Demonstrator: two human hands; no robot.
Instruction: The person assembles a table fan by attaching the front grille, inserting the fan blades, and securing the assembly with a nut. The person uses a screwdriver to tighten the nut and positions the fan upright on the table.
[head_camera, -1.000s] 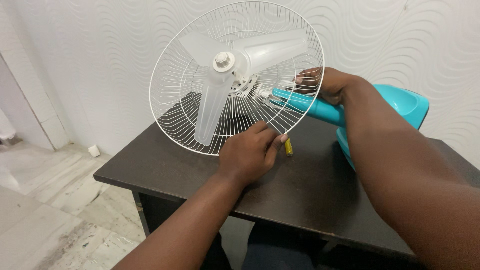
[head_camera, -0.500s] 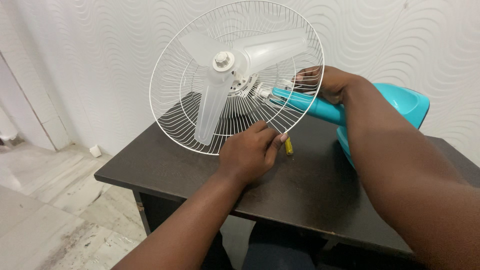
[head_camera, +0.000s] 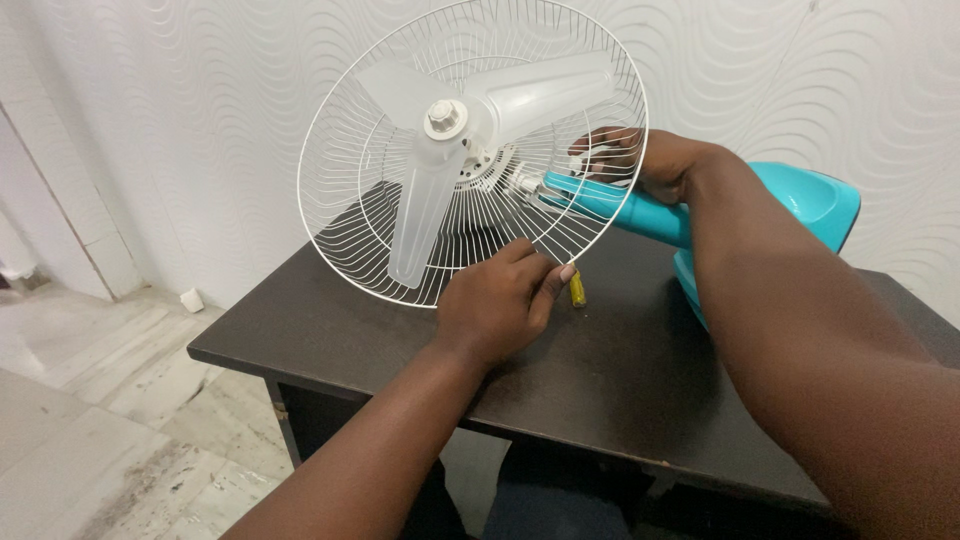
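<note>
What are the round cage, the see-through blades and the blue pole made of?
The round cage looks like thin metal wire coated glossy white: fine, stiff spokes and rings. The blades seem frosted, see-through plastic, since the wires show through them. The blue pole looks like smooth, shiny moulded plastic. The left hand pinches the cage's rim; the right hand reaches behind it.

Both forearms are bare to the frame edge, with no sleeves, watch or rings showing. The left hand (head_camera: 492, 310) shows a pale, short thumbnail at its two o'clock; the right hand (head_camera: 655, 165) is likewise unadorned.
</note>
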